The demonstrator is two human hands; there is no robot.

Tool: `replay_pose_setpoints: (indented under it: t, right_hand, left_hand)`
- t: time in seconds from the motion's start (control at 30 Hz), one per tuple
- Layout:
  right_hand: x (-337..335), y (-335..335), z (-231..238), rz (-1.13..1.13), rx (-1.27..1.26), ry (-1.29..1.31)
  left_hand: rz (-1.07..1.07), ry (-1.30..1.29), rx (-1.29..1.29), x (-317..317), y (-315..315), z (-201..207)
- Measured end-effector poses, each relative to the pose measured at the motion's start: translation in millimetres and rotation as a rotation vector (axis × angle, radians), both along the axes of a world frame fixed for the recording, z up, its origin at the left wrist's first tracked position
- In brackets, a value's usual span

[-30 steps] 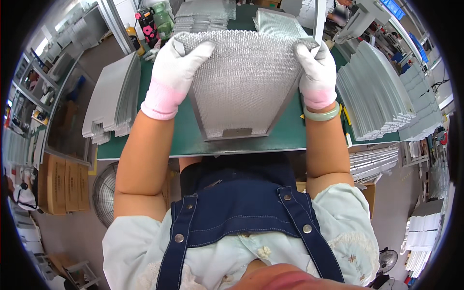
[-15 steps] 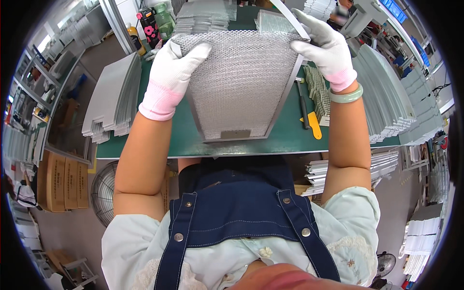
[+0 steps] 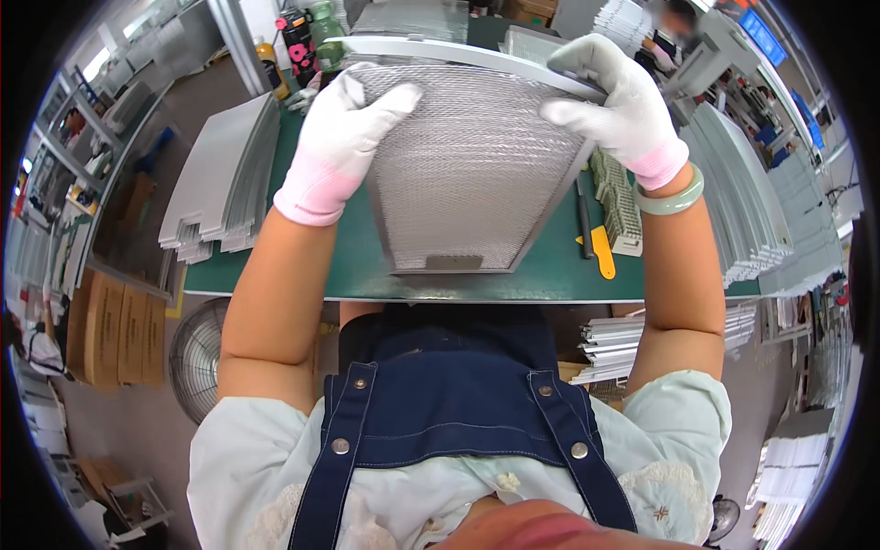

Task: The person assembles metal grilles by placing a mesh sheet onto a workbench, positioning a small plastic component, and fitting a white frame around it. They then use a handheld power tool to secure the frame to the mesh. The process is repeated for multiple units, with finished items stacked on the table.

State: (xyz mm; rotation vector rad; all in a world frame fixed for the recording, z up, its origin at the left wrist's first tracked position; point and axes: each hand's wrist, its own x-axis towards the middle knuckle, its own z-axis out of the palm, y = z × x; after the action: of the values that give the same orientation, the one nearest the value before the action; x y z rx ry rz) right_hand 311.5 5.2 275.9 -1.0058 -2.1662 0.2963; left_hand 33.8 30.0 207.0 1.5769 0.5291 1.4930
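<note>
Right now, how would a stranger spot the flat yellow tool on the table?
Find the green table, then the silver mesh panel. Right of the panel's lower end, near the table's front edge, lies the flat yellow tool. Its color sets it apart from the dark handle and pale stacked pieces beside it.

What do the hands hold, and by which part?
The left hand holds the mesh panel by its upper left corner; the right hand holds the silvery strip near its right end.

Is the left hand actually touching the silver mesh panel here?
Touching. The head view shows the left hand gripping the silver mesh panel at its upper left corner, the gloved thumb lying across its front face.
</note>
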Motion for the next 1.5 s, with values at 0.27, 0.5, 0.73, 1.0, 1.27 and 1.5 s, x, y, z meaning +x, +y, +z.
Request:
replay_pose_setpoints:
  t: [0.27, 0.5, 0.73, 1.0, 1.27, 1.5]
  right_hand:
    - [0, 20, 6, 0.176, -0.23, 0.233]
    - [-20, 21, -3, 0.03, -0.024, 0.142]
    - [-19, 10, 9, 0.006, -0.158, 0.12]
    - [-11, 14, -2, 0.022, -0.145, 0.264]
    - [-15, 11, -2, 0.014, -0.156, 0.261]
    - [-18, 5, -1, -0.028, -0.107, 0.235]
  left_hand:
    - [-0.105, 0.042, -0.068, -1, 2, 10]
    - [-0.061, 0.016, -0.046, -8, 14, -2]
    - [-0.015, 0.027, -0.066, -2, 12, 0]
    - [0.469, -0.232, 0.141, 16, 16, -8]
    - [0.797, -0.189, 0.435, 19, 24, -8]
    - [0.845, -0.076, 0.512, 17, 39, -23]
